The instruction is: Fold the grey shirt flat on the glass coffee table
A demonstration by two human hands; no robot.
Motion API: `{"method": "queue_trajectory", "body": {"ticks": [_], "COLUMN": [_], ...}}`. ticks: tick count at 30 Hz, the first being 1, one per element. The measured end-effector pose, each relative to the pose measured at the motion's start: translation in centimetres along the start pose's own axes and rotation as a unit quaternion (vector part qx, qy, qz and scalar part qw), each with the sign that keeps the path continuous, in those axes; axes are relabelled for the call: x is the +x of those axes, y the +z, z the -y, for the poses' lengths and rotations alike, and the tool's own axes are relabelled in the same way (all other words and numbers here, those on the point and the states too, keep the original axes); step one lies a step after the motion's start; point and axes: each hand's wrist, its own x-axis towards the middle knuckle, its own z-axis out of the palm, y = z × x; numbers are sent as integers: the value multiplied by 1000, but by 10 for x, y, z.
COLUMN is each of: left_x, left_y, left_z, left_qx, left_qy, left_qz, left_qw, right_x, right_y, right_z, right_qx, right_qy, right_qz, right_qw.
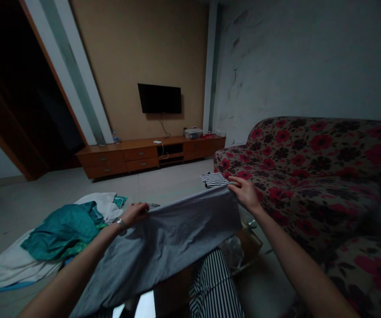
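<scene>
A grey cloth garment [177,229], its exact kind unclear, is stretched between my two hands above my lap. My left hand [136,213], with a silver bracelet on the wrist, grips its upper edge near the middle. At the upper right corner my right hand [243,190] pinches the fabric between thumb and fingers. The cloth's lower left part hangs down across my left leg. Beneath it shows my right leg in black-and-white striped trousers [217,282].
Teal and white clothes [64,229] lie heaped on the floor at left. A folded striped cloth [213,179] lies ahead, near the floral sofa [296,150]. A low table with a plastic bag [233,249] is partly hidden. The TV cabinet [111,161] stands along the far wall.
</scene>
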Motion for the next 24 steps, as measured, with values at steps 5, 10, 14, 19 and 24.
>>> {"method": "queue_trajectory", "body": {"ticks": [5,10,14,19,24], "left_x": [-34,-80,-129,-204,-242], "left_y": [-26,-61,-96,-155,-198], "left_z": [-12,-30,-48,-63,-82], "left_qx": [-42,-111,-31,147,203], "left_qy": [7,-32,-30,22,81], "left_qz": [-30,-125,-202,-270,-258], "left_qw": [999,985,978,951,941], "right_x": [-16,-31,-57,-102,-128], "right_y": [-17,-40,-61,-85,-108], "right_z": [35,84,122,159,163], "right_qx": [15,4,25,57,88], "right_qy": [-13,-39,-59,-58,-43], "right_qz": [-29,-85,-103,-96,-60], "right_qw": [999,996,993,992,993]}}
